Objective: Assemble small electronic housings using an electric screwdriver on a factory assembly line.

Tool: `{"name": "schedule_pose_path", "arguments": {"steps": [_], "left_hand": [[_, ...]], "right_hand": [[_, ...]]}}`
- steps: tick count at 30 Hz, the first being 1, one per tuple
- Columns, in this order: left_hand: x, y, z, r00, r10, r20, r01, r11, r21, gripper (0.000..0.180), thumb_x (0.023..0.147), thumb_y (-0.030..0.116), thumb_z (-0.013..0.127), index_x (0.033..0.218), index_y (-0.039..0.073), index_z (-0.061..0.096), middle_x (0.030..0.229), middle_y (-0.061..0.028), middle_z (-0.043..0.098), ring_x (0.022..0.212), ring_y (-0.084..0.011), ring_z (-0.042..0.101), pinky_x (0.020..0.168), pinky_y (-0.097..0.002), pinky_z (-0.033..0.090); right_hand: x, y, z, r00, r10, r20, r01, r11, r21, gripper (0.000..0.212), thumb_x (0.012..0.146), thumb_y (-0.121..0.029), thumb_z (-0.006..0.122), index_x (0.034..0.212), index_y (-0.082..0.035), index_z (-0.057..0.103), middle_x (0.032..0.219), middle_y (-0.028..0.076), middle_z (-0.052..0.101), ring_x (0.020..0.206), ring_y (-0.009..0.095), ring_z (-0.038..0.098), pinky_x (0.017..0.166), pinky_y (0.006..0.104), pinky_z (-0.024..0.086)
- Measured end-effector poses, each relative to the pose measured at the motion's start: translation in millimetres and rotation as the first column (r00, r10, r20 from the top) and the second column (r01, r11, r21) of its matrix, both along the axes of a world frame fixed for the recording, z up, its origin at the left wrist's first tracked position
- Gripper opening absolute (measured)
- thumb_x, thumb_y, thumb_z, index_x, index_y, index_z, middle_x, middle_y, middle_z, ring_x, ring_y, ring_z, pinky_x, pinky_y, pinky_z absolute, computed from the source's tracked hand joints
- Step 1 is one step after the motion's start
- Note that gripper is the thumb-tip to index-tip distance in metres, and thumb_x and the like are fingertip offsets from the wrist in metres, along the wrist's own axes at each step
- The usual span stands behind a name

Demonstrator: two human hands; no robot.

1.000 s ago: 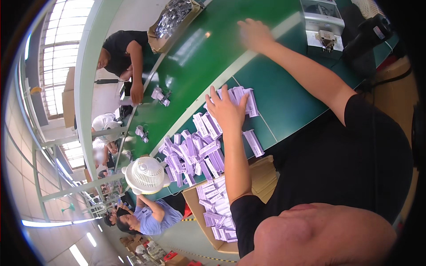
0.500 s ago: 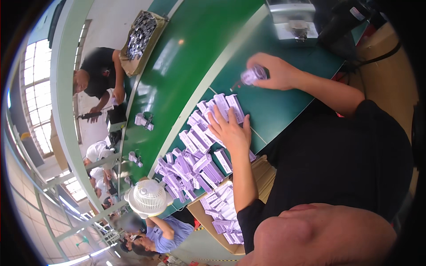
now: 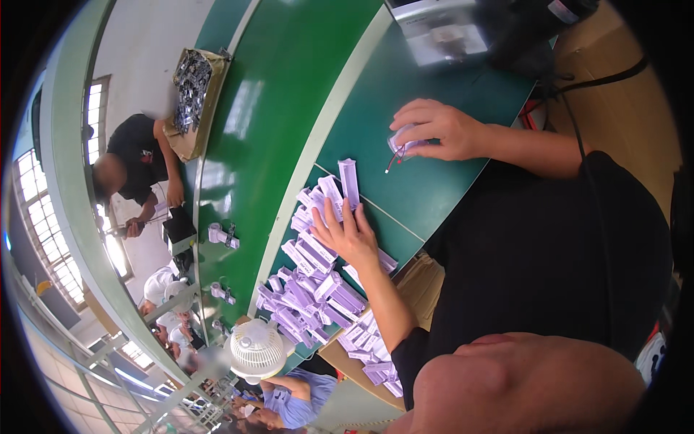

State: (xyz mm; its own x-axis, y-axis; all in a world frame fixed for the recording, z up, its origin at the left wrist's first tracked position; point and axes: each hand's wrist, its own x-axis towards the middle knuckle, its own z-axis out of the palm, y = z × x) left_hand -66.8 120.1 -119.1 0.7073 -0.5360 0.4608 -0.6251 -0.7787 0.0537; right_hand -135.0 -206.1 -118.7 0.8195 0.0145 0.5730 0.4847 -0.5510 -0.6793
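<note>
My right hand (image 3: 450, 133) is curled around a rounded lilac plastic part (image 3: 402, 142), held low over the green tabletop. Thin red and black wires (image 3: 395, 159) hang from that part and end in a small white plug. Fingers spread, my left hand (image 3: 352, 239) rests on the upper end of a pile of long lilac plastic housings (image 3: 318, 293). One housing (image 3: 349, 184) lies just beyond its fingertips, pointing away from the pile. Another housing (image 3: 387, 260) is partly hidden beside my left wrist.
A cardboard box (image 3: 347, 365) of lilac parts stands below the table edge. Left of the pile is a white fan (image 3: 256, 350). A grey machine (image 3: 441, 36) sits at the far right. Assembled pieces lie on the green conveyor (image 3: 249, 181); co-workers sit beyond it.
The view has shifted somewhat. My right hand has turned more palm-down with the lilac part, and its wires now show clearly. My left hand remains on the pile, where the end housings lie differently.
</note>
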Motion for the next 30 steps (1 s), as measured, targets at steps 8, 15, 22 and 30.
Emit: {"name": "schedule_pose_path", "arguments": {"steps": [8, 15, 22, 30], "left_hand": [[9, -18, 12, 0.995, -0.003, -0.098, 0.01, 0.998, 0.066, 0.041, 0.079, 0.032, 0.086, 0.112, 0.01, 0.076, 0.15, -0.0151, 0.053, 0.144, -0.0432, 0.042, 0.117, -0.0675, 0.026], [8, -43, 14, 0.979, -0.019, -0.203, 0.032, 0.998, 0.063, 0.038, 0.078, 0.027, 0.086, 0.109, 0.008, 0.076, 0.156, -0.0165, 0.047, 0.148, -0.0465, 0.035, 0.117, -0.0721, 0.021], [8, -39, 28, 0.965, -0.089, -0.246, 0.102, 0.994, 0.042, 0.038, 0.074, 0.017, 0.082, 0.111, 0.009, 0.076, 0.156, -0.0181, 0.046, 0.15, -0.0478, 0.033, 0.119, -0.0734, 0.017], [7, -44, 36, 0.961, -0.137, -0.242, 0.124, 0.99, -0.068, 0.042, 0.075, 0.013, 0.08, 0.116, 0.012, 0.075, 0.152, -0.0155, 0.051, 0.149, -0.0452, 0.036, 0.119, -0.0723, 0.018]], "right_hand": [[12, 7, 2, 0.997, -0.072, 0.023, 0.071, 0.996, 0.054, 0.01, 0.085, -0.009, 0.08, 0.094, -0.006, 0.078, 0.105, 0.005, 0.072, 0.1, 0.027, 0.066, 0.085, 0.0375, 0.056], [7, -1, 3, 0.99, -0.139, -0.021, 0.14, 0.989, 0.047, 0.009, 0.084, -0.008, 0.08, 0.092, -0.007, 0.077, 0.103, 0.003, 0.071, 0.097, 0.024, 0.066, 0.081, 0.0355, 0.056], [14, 8, 5, 0.992, -0.125, -0.024, 0.126, 0.991, 0.049, 0.005, 0.083, -0.008, 0.078, 0.088, -0.007, 0.076, 0.103, 0.003, 0.071, 0.097, 0.024, 0.065, 0.079, 0.035, 0.056], [14, 7, 7, 0.994, -0.099, -0.046, 0.1, 0.995, 0.022, 0.004, 0.083, -0.008, 0.078, 0.086, -0.007, 0.076, 0.103, 0.003, 0.071, 0.097, 0.024, 0.065, 0.079, 0.0352, 0.056]]}}
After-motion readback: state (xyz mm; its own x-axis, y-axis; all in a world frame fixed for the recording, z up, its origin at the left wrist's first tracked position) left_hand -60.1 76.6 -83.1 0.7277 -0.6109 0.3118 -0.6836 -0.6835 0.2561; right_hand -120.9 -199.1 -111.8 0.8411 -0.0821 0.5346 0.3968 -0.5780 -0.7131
